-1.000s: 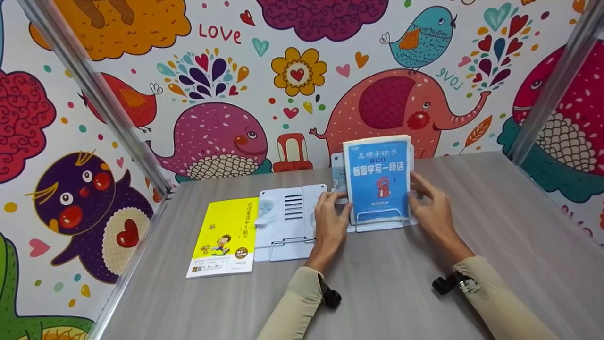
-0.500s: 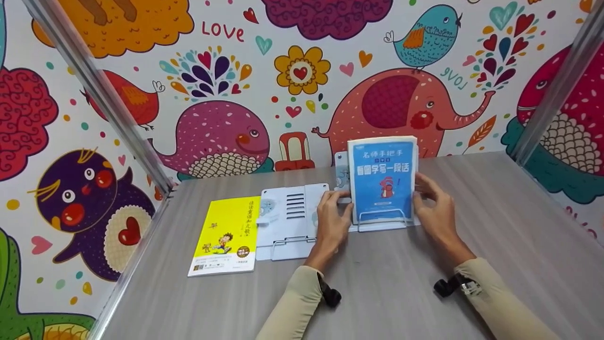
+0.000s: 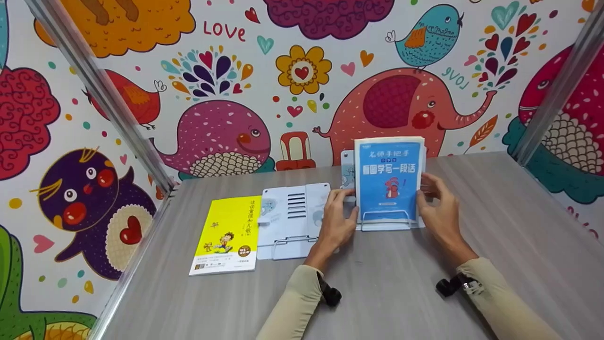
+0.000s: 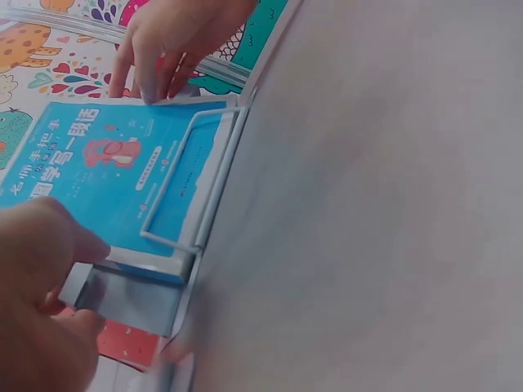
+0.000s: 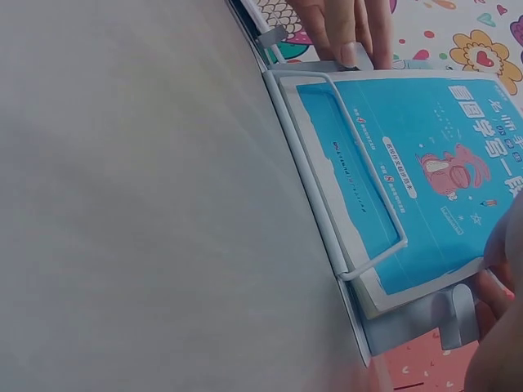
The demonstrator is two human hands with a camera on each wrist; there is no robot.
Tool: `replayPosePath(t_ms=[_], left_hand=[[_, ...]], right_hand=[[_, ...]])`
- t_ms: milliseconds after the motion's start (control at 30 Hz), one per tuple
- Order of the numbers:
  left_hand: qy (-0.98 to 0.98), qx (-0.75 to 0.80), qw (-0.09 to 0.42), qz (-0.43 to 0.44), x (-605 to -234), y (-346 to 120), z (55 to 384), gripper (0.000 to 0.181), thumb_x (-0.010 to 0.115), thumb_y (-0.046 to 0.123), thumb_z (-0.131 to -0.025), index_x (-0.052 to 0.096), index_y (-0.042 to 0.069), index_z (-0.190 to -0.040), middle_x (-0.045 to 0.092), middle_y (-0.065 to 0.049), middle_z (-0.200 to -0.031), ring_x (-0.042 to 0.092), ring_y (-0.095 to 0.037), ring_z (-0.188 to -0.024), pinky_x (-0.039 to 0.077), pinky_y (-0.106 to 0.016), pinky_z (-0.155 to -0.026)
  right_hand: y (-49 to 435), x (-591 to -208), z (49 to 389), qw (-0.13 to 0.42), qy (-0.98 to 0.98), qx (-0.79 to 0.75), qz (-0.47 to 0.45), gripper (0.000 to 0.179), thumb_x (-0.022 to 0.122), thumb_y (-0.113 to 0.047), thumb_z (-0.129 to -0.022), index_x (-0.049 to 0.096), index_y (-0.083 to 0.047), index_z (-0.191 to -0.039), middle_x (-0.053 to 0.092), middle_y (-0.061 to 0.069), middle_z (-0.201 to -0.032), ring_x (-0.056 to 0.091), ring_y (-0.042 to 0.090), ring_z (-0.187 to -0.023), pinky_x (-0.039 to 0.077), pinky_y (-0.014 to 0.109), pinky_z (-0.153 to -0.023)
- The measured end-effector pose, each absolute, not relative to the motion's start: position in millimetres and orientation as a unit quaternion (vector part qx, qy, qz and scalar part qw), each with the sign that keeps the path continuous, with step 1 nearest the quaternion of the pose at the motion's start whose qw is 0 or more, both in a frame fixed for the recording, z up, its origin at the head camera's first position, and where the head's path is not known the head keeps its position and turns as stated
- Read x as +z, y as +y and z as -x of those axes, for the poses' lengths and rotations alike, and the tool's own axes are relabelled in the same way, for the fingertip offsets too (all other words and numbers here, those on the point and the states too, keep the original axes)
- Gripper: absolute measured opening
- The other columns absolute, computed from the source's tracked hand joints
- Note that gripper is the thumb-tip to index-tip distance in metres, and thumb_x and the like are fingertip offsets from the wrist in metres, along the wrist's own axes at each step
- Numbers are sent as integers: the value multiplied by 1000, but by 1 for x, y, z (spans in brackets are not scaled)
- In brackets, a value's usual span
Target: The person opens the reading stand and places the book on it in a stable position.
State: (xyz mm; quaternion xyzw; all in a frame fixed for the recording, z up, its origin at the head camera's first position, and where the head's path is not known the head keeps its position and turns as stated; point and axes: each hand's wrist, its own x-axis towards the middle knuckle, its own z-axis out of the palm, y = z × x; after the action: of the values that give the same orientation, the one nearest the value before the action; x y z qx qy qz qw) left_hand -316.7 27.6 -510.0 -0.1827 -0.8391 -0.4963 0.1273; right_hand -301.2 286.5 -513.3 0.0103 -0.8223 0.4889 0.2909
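A blue book [image 3: 389, 189] with white lettering leans upright on a pale book stand [image 3: 348, 174]. The stand's wire page holder [image 3: 386, 221] crosses the book's lower front. At the left side, my left hand [image 3: 337, 222] grips the stand, its thumb near the book's edge; in the left wrist view the thumb and fingers straddle a grey side panel [image 4: 135, 298]. My right hand [image 3: 441, 208] holds the opposite side, with the fingers partly hidden behind it. In the right wrist view a small clip [image 5: 459, 317] shows beside that hand.
Left of the blue book lies a second pale stand [image 3: 283, 226] with slots and a wire holder. A yellow book [image 3: 226, 236] adjoins it on the grey wood-grain table [image 3: 377, 293]. A wall [image 3: 302, 156] printed with cartoon animals rises behind.
Both hands have shifted the stand with the blue book a little to the right. The head view has moved slightly as well. The yellow book and second stand stay in place.
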Motion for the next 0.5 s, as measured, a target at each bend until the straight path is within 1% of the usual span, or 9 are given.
replayPosePath(t_ms=[133, 233, 400, 500], left_hand=[[-843, -496, 109, 178, -505, 25, 312, 47, 70, 7, -104, 59, 7, -150, 58, -10, -147, 57, -23, -140, 45, -44, -125], [-847, -491, 96, 177, -502, 23, 306, 49, 69, 9, -105, 58, 9, -153, 55, -9, -154, 53, -23, -147, 43, -42, -127], [-847, -486, 83, 199, -495, 14, 292, 54, 68, 11, -106, 54, 10, -158, 49, -9, -164, 47, -25, -155, 41, -42, -128], [-845, -479, 90, 221, -492, 3, 283, 52, 68, 10, -106, 55, 8, -157, 50, -11, -164, 48, -26, -155, 41, -44, -127]], right_hand=[[285, -512, 303, 281, -826, 489, -12, 51, 63, -16, -109, 53, -19, -159, 67, 10, -146, 66, 27, -120, 52, 39, -109], [286, -512, 303, 283, -828, 484, -8, 51, 64, -17, -109, 54, -21, -159, 67, 12, -145, 66, 29, -119, 52, 36, -108], [287, -511, 302, 300, -825, 479, -5, 51, 65, -12, -108, 57, -19, -157, 66, 13, -137, 66, 27, -116, 50, 21, -103], [283, -510, 300, 326, -817, 476, -4, 50, 67, -9, -106, 59, -17, -155, 65, 13, -132, 62, 21, -115, 49, 17, -100]])
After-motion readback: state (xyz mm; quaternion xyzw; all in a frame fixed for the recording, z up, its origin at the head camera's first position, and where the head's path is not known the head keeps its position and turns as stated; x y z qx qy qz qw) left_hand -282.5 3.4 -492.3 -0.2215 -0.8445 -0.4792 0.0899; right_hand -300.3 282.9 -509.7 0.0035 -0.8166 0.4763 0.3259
